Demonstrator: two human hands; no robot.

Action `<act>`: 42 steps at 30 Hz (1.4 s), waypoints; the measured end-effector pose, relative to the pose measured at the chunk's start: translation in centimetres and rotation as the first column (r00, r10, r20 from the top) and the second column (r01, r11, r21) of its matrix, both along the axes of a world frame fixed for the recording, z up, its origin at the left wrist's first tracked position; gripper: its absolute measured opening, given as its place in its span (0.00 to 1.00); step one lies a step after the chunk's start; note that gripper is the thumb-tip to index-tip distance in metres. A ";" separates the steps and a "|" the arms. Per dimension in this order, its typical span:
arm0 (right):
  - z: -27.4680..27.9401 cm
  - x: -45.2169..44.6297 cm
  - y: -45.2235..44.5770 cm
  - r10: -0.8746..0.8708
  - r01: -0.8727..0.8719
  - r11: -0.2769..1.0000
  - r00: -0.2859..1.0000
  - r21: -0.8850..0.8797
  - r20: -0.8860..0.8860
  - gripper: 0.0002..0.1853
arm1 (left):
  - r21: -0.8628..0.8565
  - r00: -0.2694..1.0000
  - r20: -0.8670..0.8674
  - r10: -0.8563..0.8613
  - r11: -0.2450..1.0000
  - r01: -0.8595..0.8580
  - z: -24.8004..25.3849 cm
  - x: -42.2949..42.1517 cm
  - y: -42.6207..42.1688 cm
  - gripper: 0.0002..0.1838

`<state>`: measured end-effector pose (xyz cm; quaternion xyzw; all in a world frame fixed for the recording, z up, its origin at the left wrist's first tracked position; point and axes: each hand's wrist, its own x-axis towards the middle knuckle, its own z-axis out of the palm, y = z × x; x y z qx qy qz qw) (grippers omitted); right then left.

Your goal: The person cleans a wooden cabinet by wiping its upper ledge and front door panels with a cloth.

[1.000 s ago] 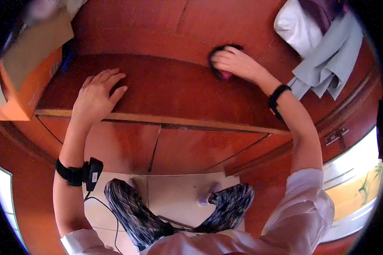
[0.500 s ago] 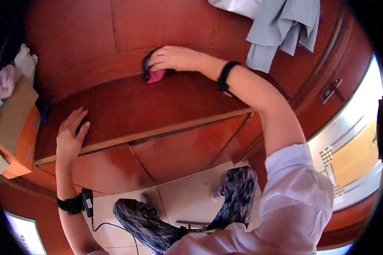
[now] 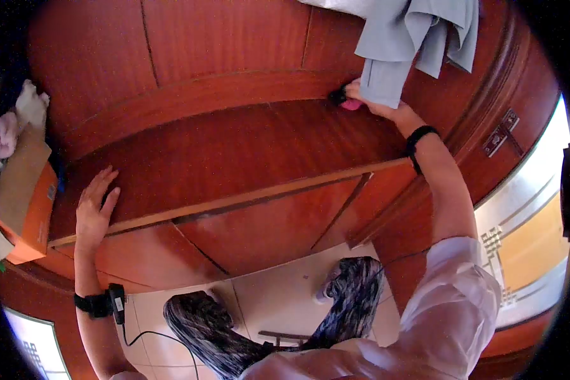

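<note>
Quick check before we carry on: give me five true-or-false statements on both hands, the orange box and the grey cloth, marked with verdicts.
1. The right hand holds a black-and-pink item. True.
2. The left hand grips the orange box. False: it lies open at the front edge of the shelf, beside the box.
3. The grey cloth hides part of the right hand. True.
4. The orange box stands at the right end of the shelf. False: it is at the left end.
5. Only the right wrist wears a black band. False: both wrists do.
</note>
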<state>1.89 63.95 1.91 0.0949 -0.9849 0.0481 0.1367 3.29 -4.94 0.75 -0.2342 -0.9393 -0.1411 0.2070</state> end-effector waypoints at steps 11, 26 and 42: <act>3.8 -0.2 -9.7 -0.365 0.419 0.907 0.746 0.033 0.558 0.24 | 0.014 0.998 -0.062 0.033 0.999 -0.032 -0.3 0.4 -0.6 0.20; -0.8 8.8 -29.9 0.199 -0.189 0.980 0.938 0.063 -0.284 0.16 | 0.049 1.000 0.001 -0.010 0.999 0.010 -0.6 -0.6 -1.5 0.20; -3.5 10.6 -23.3 -0.133 0.095 0.963 0.981 -0.251 -0.140 0.22 | -0.009 0.996 -0.019 0.084 0.996 -0.084 -1.9 -1.5 -1.4 0.20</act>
